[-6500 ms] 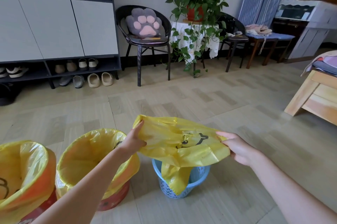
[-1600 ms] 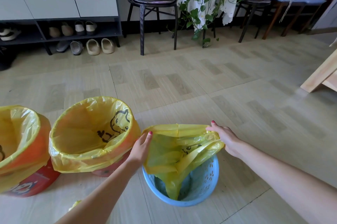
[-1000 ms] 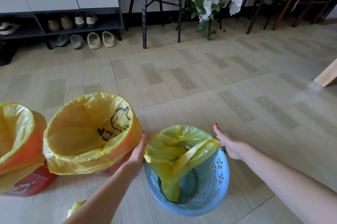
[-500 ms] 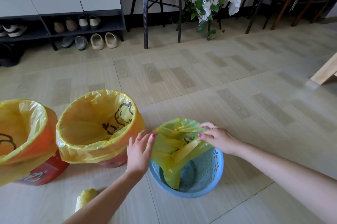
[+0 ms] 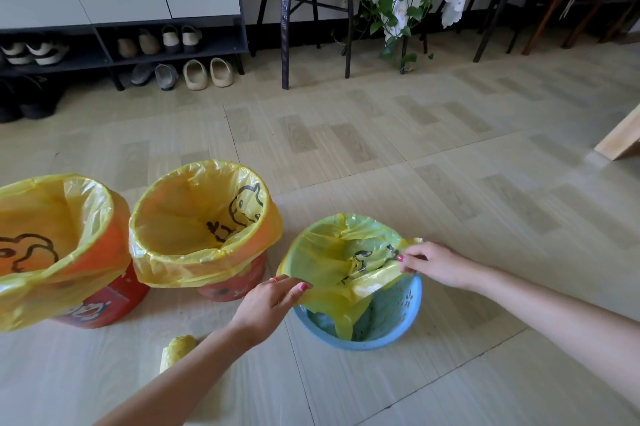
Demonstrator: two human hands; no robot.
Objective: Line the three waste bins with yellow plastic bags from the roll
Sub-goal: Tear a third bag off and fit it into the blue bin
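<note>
A yellow bag (image 5: 349, 263) is pinched at its near edge by the left hand (image 5: 273, 301) and at its right edge by the right hand (image 5: 433, 263), draped over the far rim of the blue bin (image 5: 391, 332). Two red bins (image 5: 228, 287) beside it are already lined.

No legible text; the red bin's (image 5: 100, 304) white lettering is too blurred.

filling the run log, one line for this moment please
step: lining blue bin | left hand: pinches bag | right hand: pinches bag | near rim uncovered
</note>
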